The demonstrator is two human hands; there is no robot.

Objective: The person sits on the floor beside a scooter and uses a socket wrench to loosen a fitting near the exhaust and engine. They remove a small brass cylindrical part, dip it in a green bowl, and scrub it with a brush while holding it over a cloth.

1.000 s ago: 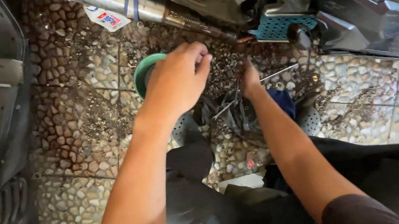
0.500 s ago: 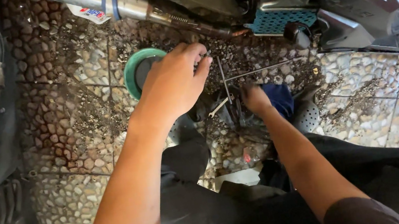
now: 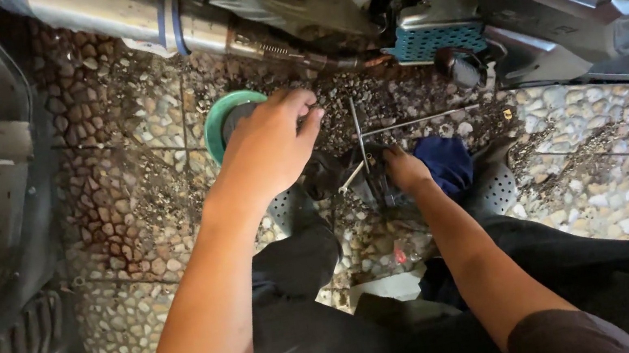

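Bare forearms, dark work clothes

Both arms are uncovered from wrist to elbow, and the left hand (image 3: pixel 271 146) and right hand (image 3: pixel 406 173) wear no gloves, rings or watch. A short dark brown sleeve (image 3: pixel 570 333) covers the right upper arm at the lower edge of the view. The legs below are clad in black trousers (image 3: pixel 302 317) of plain, slightly creased cloth.

Pebble-mosaic tiled floor (image 3: pixel 125 228) — gritty, stained, evenly lit.
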